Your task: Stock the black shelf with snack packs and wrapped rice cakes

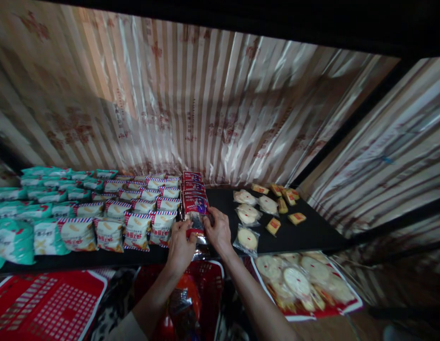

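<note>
At the shelf's front edge, my left hand (181, 247) pinches the lower left side of a snack packet (196, 221) with a shiny dark and red face. My right hand (218, 231) is closed on the same packet's right edge. Directly behind it, red packets with a purple picture (196, 202) stand in a row running to the back. To the left of my hands are rows of white snack bags (162, 226) with red and blue striped tops. Round pale cakes in clear wrap (247, 239) lie to the right.
Teal snack bags (16, 241) fill the left end of the black shelf (317, 232). Small yellow packets (273, 226) lie scattered at right. Below are a red basket (46, 303), a middle basket (220, 284) holding bags, and a tray of round cakes (353, 305). Striped sheeting (206, 104) hangs behind.
</note>
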{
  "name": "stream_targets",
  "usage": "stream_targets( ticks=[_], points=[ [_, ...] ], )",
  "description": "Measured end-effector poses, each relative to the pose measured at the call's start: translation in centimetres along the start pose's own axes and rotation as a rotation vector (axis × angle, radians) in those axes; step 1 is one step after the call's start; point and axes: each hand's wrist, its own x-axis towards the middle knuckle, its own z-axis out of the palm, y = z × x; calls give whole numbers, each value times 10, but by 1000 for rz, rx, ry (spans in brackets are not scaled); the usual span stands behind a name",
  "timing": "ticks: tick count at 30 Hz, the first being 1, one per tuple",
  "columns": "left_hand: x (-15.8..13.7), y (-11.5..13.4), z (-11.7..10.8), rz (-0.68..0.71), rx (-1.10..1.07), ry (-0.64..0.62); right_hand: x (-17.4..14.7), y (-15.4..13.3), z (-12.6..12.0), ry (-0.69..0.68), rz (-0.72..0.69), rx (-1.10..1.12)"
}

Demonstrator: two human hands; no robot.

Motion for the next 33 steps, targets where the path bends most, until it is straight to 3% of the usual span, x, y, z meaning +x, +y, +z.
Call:
stream_targets(
  ticks=[12,22,27,33],
  points=[
    [1,-5,5,44,45,22,5,6,11,-72,9,28],
    [-1,-6,6,117,155,106,8,-3,7,-130,35,20],
    [-6,2,8,280,283,171,8,0,8,-105,20,33],
    [1,15,12,436,397,136,9,3,8,-91,14,18]
  ],
)
